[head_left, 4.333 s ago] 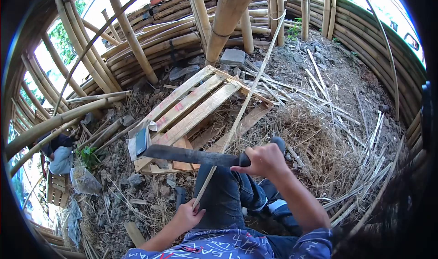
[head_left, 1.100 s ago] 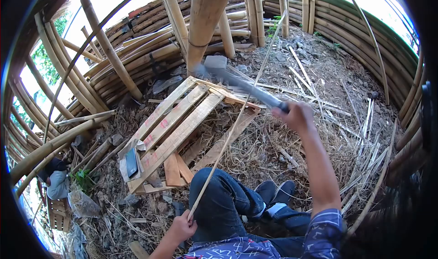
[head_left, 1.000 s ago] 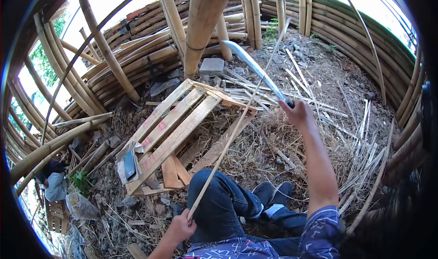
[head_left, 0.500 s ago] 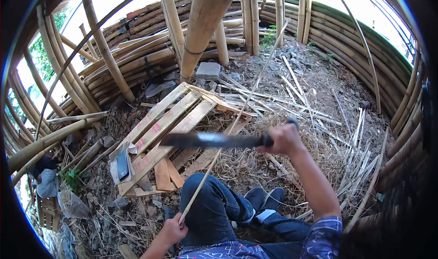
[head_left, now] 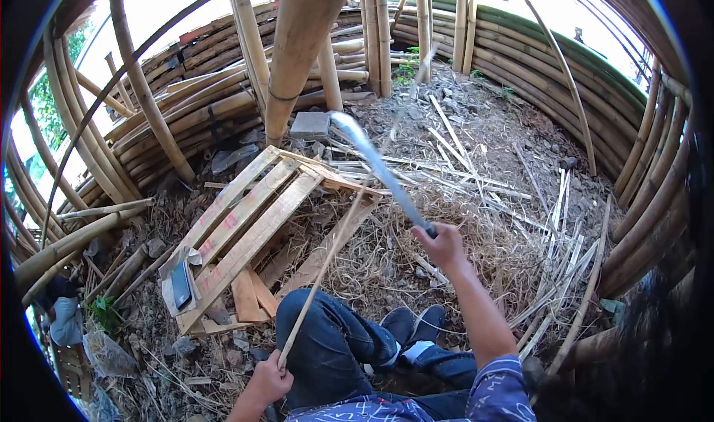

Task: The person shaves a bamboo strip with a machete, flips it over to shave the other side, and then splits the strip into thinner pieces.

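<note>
My right hand [head_left: 445, 245] grips the handle of a long machete [head_left: 375, 165], its blade raised and pointing up and to the left, blurred. My left hand [head_left: 269, 381], low beside my left knee, holds the near end of a thin bamboo strip [head_left: 338, 229]. The strip runs up and to the right across the wooden pallet's corner toward the far fence, passing close by the blade. I sit on the ground in dark jeans, my shoes [head_left: 413, 325] below the right hand.
A wooden pallet [head_left: 245, 224] lies tilted at the left with a dark phone [head_left: 181, 284] on paper at its near corner. A thick bamboo post [head_left: 301, 46] stands behind it beside a concrete block [head_left: 309, 125]. Split bamboo strips [head_left: 554, 229] litter the straw. A curved bamboo wall encloses everything.
The machete has swung back up from its low, level position across the strip half a second ago. My left hand still holds the strip; the view has shifted slightly.
</note>
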`<state>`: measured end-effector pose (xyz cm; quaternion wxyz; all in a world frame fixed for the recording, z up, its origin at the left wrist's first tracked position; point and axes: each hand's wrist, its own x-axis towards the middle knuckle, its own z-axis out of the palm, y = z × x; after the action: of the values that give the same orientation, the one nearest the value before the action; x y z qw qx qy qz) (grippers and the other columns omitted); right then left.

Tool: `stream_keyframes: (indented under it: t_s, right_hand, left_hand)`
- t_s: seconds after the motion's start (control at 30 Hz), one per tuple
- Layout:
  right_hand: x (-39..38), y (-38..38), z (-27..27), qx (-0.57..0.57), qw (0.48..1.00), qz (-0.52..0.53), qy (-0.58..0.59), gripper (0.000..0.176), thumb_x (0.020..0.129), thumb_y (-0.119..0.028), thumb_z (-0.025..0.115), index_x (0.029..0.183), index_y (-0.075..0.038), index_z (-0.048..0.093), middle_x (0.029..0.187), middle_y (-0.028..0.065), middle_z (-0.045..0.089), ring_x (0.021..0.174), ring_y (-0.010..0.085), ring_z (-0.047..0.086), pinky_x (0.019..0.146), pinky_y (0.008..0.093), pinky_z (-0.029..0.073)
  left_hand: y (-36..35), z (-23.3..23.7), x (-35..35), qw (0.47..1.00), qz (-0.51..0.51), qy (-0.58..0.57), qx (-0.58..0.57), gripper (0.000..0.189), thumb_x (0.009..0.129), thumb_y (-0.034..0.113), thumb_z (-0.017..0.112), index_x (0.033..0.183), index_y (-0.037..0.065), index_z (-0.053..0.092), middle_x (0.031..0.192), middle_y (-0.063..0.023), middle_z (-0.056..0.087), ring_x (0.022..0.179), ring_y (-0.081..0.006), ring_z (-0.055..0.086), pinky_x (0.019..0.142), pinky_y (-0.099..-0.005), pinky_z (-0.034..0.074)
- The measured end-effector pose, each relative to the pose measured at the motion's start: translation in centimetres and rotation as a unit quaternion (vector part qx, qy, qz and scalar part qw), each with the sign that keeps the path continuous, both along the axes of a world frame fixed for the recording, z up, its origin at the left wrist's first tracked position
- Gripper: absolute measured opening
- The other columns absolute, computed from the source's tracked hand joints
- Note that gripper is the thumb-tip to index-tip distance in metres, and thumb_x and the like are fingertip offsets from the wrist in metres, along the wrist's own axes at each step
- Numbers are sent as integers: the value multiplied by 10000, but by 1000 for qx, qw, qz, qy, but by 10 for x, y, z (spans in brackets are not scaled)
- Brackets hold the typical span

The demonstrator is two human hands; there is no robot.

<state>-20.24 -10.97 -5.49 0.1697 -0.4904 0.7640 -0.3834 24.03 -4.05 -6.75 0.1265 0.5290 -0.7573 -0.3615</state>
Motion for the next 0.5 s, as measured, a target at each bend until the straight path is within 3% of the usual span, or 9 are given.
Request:
stream_keyframes:
  t_s: [0.07, 0.1, 0.2, 0.27, 0.3, 0.4, 0.43, 0.47, 0.5]
  right_hand:
    - [22, 6, -5, -68, 993, 60, 73, 608, 781, -663, 638, 769, -59, 701, 569, 120, 619, 488, 253, 616, 509, 352, 502]
    - [32, 10, -5, -70, 993, 57, 71, 608, 781, -663, 638, 769, -59, 701, 569, 120, 619, 488, 253, 616, 509, 352, 502]
    - [58, 18, 8, -93, 958, 180, 203, 642, 768, -688, 629, 676, -54, 653, 566, 102, 624, 467, 242, 616, 492, 356, 498]
    - [66, 16, 21, -114, 889, 267, 353, 645, 752, -707, 628, 621, -76, 599, 553, 73, 615, 465, 229, 615, 478, 353, 493]
    - [64, 12, 21, -121, 885, 263, 365, 665, 707, -751, 629, 602, -98, 566, 541, 56, 590, 464, 222, 602, 489, 347, 493]
    - [21, -13, 21, -166, 882, 238, 371, 579, 682, -689, 704, 598, -132, 568, 547, 22, 591, 463, 196, 593, 474, 340, 488]
    - [2, -16, 35, -146, 880, 186, 412, 497, 714, -634, 715, 625, -156, 613, 559, -7, 605, 464, 164, 586, 458, 317, 471]
    - [-25, -21, 39, -87, 928, 148, 332, 426, 764, -601, 697, 691, -183, 667, 579, -30, 623, 468, 120, 571, 447, 284, 448]
    - [-55, -33, 32, -33, 938, 53, 340, 527, 850, -675, 555, 682, -187, 659, 552, -52, 582, 434, 65, 484, 427, 272, 396]
  left_hand:
    - [3, -9, -1, 1000, 11, 20, 22, 160, 721, 58, 608, 783, 22, 466, 567, -170, 513, 570, -405, 578, 522, -440, 459]
    - [3, -11, -1, 998, 25, 40, 42, 162, 713, 54, 611, 766, 31, 459, 559, -156, 496, 555, -391, 569, 513, -420, 449]
    - [4, -10, 0, 999, 31, 23, 23, 176, 706, 48, 619, 759, 42, 451, 557, -139, 485, 519, -345, 558, 504, -388, 442]
    - [2, -14, 8, 1000, 21, 17, 13, 181, 704, 46, 623, 762, 44, 451, 557, -128, 479, 506, -322, 547, 503, -376, 442]
    - [0, -19, 13, 1000, 10, 16, 4, 186, 702, 45, 627, 764, 46, 451, 556, -117, 473, 493, -300, 536, 501, -365, 441]
    - [0, -40, 29, 1000, -3, 25, -8, 193, 705, 55, 637, 762, 48, 453, 556, -108, 476, 487, -280, 531, 505, -362, 447]
    - [-1, -42, 33, 999, -8, 37, 2, 194, 709, 65, 645, 766, 47, 460, 558, -105, 484, 489, -278, 534, 506, -364, 450]
    - [-2, -44, 35, 999, -11, 38, -2, 194, 709, 65, 645, 766, 47, 460, 558, -105, 484, 489, -278, 534, 506, -364, 450]
    - [-1, -46, 37, 999, -12, 43, 0, 190, 712, 67, 645, 771, 47, 466, 558, -104, 488, 486, -277, 533, 507, -362, 451]
